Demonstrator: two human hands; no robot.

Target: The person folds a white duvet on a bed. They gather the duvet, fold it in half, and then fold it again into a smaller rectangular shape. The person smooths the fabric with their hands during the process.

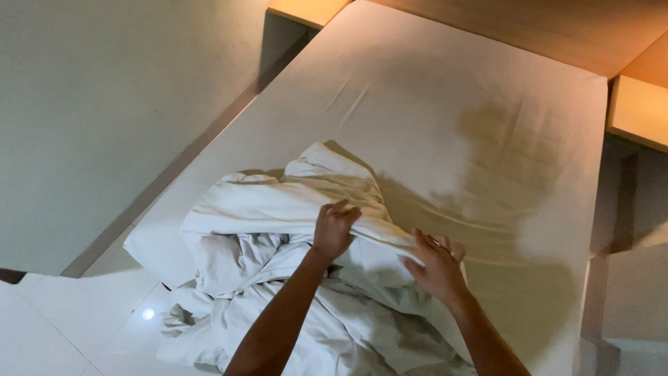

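Gripping crumpled white duvet [278, 209] w/ both hands, left [332, 231] & right [435, 264], atop bare mattress [487, 139].

a bedroom: sheeted mattress [445, 132], wooden headboard [557, 31].

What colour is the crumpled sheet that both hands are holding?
Plain white, no pattern; the crumpled sheet shows best in the head view.

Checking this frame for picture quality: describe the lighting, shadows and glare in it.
Head view: warm, dim light tints the mattress yellowish; a broad soft shadow lies on it right of the bunched white bedding; a small bright glare spot sits on the tiled floor; the left hand and right hand gripping the bedding are reasonably sharp, fingers slightly soft.
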